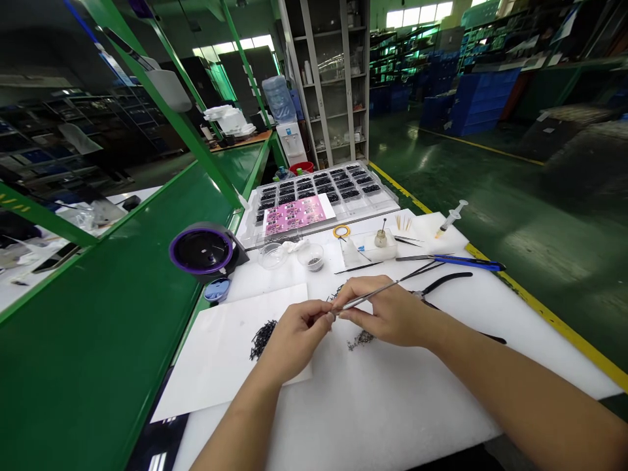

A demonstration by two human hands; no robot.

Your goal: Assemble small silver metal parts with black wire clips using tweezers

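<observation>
My right hand is closed around slim metal tweezers, whose tips point to the left. My left hand pinches at those tips, thumb against fingers; whatever it holds is too small to make out. Both hands meet above the white work mat. Left of my left hand, a pile of short black parts lies on a sheet of white paper. Tiny metallic pieces are heaped under my right hand. More black parts show partly behind the fingers.
Clear round dishes, one with small parts, stand beyond my hands. Black-handled pliers, a blue-handled tool and a syringe lie right. Behind are a compartment tray and a pink printed sheet. A purple-rimmed round device stands left.
</observation>
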